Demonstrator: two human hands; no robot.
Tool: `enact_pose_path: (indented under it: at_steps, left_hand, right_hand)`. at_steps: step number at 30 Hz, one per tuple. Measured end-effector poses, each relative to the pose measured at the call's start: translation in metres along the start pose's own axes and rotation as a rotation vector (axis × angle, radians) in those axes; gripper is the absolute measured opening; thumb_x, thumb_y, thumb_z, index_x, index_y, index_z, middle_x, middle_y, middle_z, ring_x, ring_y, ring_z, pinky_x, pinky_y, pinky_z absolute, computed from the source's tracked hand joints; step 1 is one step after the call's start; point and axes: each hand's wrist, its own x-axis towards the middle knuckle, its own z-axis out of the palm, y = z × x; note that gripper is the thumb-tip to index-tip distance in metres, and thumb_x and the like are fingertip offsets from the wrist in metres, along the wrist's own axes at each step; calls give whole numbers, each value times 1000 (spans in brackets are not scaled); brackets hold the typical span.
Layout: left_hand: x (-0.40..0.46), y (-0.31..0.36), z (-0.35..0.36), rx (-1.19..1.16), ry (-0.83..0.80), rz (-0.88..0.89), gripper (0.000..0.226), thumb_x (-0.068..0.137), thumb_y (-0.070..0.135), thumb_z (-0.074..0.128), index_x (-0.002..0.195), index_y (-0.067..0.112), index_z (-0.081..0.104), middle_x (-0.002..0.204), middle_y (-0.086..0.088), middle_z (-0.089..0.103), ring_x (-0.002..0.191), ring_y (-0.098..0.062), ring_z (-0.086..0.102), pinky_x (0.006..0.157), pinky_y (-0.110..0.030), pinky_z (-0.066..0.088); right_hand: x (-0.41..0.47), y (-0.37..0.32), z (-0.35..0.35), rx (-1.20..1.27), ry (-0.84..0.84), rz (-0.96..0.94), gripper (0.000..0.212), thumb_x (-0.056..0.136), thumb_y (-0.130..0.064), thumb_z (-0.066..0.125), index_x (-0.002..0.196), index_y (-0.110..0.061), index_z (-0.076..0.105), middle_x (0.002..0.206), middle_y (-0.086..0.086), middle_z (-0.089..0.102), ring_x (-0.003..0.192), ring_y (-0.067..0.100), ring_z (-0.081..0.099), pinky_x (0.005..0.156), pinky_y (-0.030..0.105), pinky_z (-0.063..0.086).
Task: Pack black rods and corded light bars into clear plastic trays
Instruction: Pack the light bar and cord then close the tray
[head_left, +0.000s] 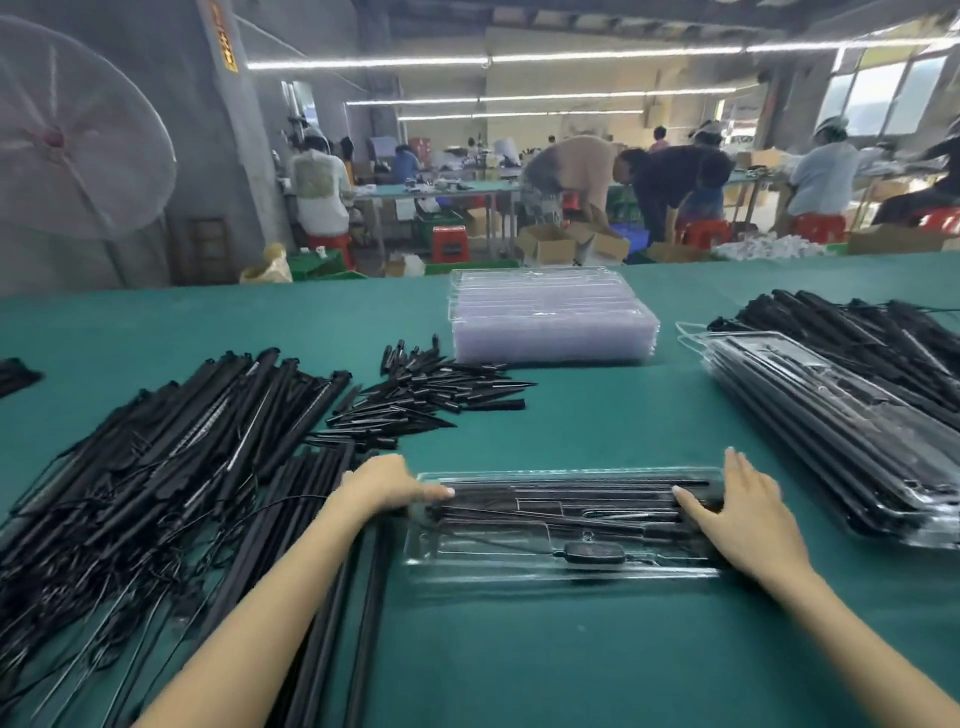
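Note:
A clear plastic tray (566, 569) lies on the green table in front of me, filled with black rods, a cord and a small black box. My left hand (387, 486) rests on the tray's left end, its fingers reaching onto the rods. My right hand (740, 512) lies flat on the tray's right end with straight fingers and the thumb pointing left across the rods. A big heap of corded light bars (156, 441) lies to the left, with long black rods (322, 545) beside my left forearm.
A pile of short black spikes (426, 397) lies beyond my left hand. A stack of empty clear trays (550, 319) stands at the table's far middle. Filled trays (841, 431) are stacked at the right over more black bars (857, 322). People work at benches behind.

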Motion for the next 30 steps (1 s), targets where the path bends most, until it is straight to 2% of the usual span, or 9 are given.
enact_pose_path:
  at_steps: [3,6,9,12,14,17,21,26,30]
  left_hand:
    - [-6,-4,-3,-81,-134,14,75,67,76,59,69,1,53,70,-10,50,65,-23,47,66,-30,34]
    - [-15,-4,3,45,70,24,62,74,70,59,107,19,53,111,-1,53,110,-20,51,97,-41,29]
    - [-37,0,12,42,386,221,51,86,53,57,128,26,44,126,7,44,122,-14,40,99,-37,25]
    - [-69,-7,21,-107,545,394,17,90,34,59,106,29,62,97,13,61,100,-12,57,86,-31,39]
    - [-90,-20,31,-214,637,195,13,91,35,57,85,27,65,74,11,63,79,-19,62,66,-29,43]
    - [-102,-29,45,-103,376,-88,50,93,58,37,70,19,57,73,1,65,74,-24,63,63,-29,44]
    - [-79,-14,44,-361,41,-104,66,94,62,28,98,5,59,67,-6,69,45,-15,60,62,-26,47]
    - [-61,6,36,-961,-137,-119,32,103,29,37,107,-2,43,73,-14,60,42,-20,62,37,-19,42]
    - [-55,20,26,-1345,-60,-129,23,100,9,46,109,-11,43,64,-24,57,36,-24,61,37,-24,51]
  right_hand:
    - [-3,-1,-1,-110,52,137,93,80,-77,38,138,-5,41,143,14,42,131,31,34,103,43,32]
    - [-2,1,-1,-127,51,122,85,81,-76,36,130,-7,50,139,13,45,128,31,36,101,43,32]
    - [-2,1,-2,-72,48,114,76,86,-68,41,133,-9,48,141,13,43,129,32,34,102,43,31]
    - [-6,1,-2,-52,67,115,75,90,-63,41,143,-9,36,143,13,43,131,31,34,102,44,30]
    - [-7,0,-2,-65,73,105,74,91,-62,39,144,-11,34,143,11,44,131,31,35,102,44,31]
    - [-7,-2,-2,-78,71,99,67,92,-60,39,140,-14,40,141,9,46,129,30,36,101,43,31]
    - [-9,-4,-5,-75,60,91,63,92,-59,39,136,-13,44,140,9,47,128,30,37,100,42,32]
    - [-9,-4,-6,3,50,127,61,93,-56,42,135,-12,47,141,9,46,129,31,36,102,44,31]
    - [-7,-2,-9,126,36,170,60,93,-49,50,140,-12,44,143,10,45,132,33,35,104,44,30]
